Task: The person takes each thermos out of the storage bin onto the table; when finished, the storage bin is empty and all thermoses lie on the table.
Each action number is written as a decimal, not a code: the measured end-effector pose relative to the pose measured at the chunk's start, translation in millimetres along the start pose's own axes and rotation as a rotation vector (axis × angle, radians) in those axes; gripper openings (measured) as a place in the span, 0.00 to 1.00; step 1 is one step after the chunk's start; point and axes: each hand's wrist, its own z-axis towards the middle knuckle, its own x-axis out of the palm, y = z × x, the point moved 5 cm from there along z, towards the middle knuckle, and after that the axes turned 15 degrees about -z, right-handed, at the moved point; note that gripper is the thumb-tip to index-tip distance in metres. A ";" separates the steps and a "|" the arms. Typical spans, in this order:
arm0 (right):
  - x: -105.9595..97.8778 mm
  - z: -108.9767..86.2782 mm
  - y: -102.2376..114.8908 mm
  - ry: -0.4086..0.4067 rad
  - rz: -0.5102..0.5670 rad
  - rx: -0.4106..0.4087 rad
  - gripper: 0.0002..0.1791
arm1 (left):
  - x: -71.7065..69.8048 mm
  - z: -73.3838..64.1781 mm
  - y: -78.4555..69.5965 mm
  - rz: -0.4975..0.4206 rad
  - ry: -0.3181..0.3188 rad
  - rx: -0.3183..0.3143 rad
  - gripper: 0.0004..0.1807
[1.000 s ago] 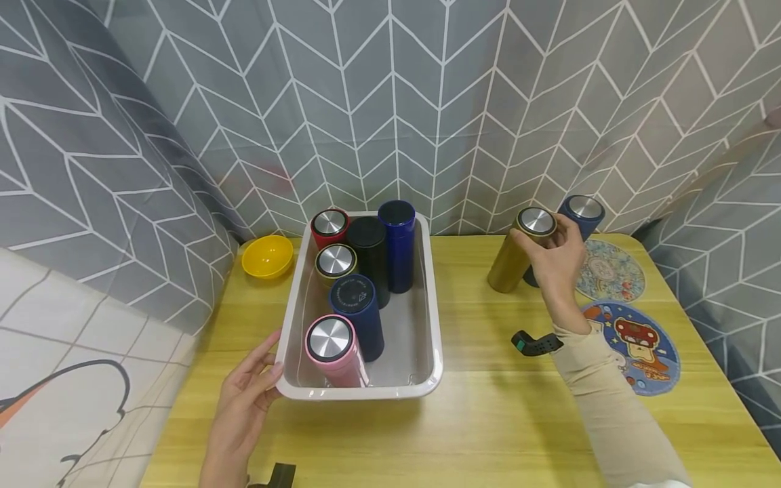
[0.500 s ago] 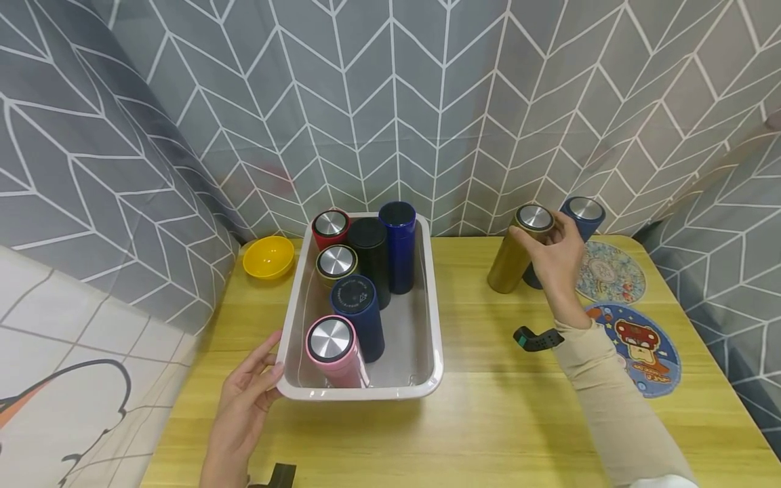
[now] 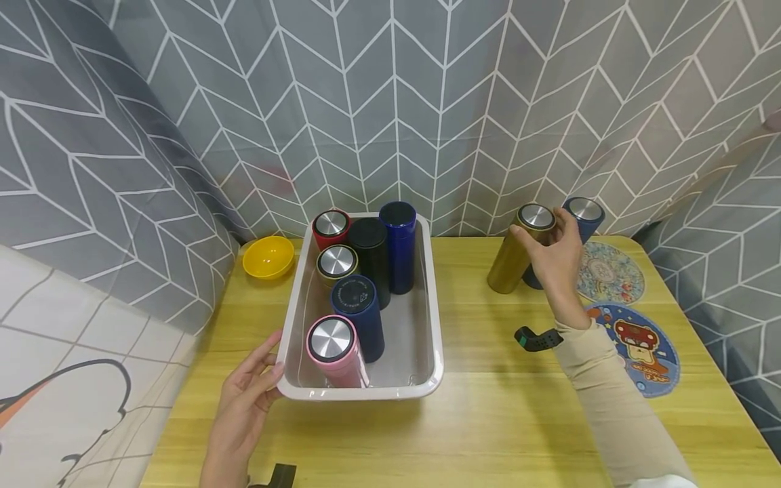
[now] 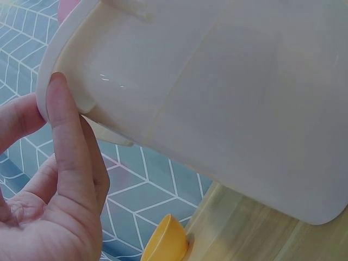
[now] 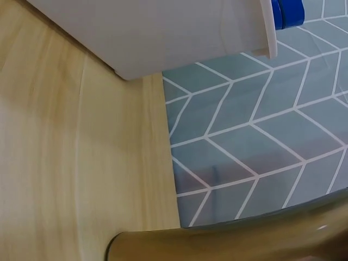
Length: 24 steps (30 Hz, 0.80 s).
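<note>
My right hand point(image 3: 556, 254) grips a gold thermos bottle point(image 3: 510, 261) near its steel-topped lid, thumb on the near side. The bottle is upright at the table's back right; whether its base touches the wood I cannot tell. Its gold body point(image 5: 234, 244) also crosses the bottom of the right wrist view. Just behind the hand stands a dark blue thermos point(image 3: 582, 211), partly hidden. My left hand point(image 3: 244, 396) pinches the rim of a white plastic bin point(image 3: 434, 339) at its near left side. In the left wrist view, fingers point(image 4: 68, 130) lie against the bin's outer wall.
Inside the bin stand several bottles, among them a pink thermos point(image 3: 342, 369), a navy one point(image 3: 366, 332) and a black one point(image 3: 373, 264). A yellow bowl point(image 3: 268, 257) sits left of it. Two round mats point(image 3: 647, 349) lie at the right. A patterned curtain point(image 3: 390, 102) hangs behind.
Over the last second the gold thermos and my right hand have barely shifted. The left hand keeps its hold on the bin.
</note>
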 end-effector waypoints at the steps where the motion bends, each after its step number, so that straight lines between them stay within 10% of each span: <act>1: -0.3 0.4 0.9 -0.005 0.006 -0.008 0.46 | -0.2 0.1 0.1 0.000 0.000 0.000 0.27; 17: -25.7 -1.4 56.2 -0.111 -0.117 -0.265 0.42 | -3.5 -0.8 -0.3 0.007 -0.007 0.001 0.27; 24: -11.7 -4.8 89.0 0.040 -0.187 -0.347 0.41 | -0.9 -0.3 -0.6 0.031 -0.017 -0.012 0.27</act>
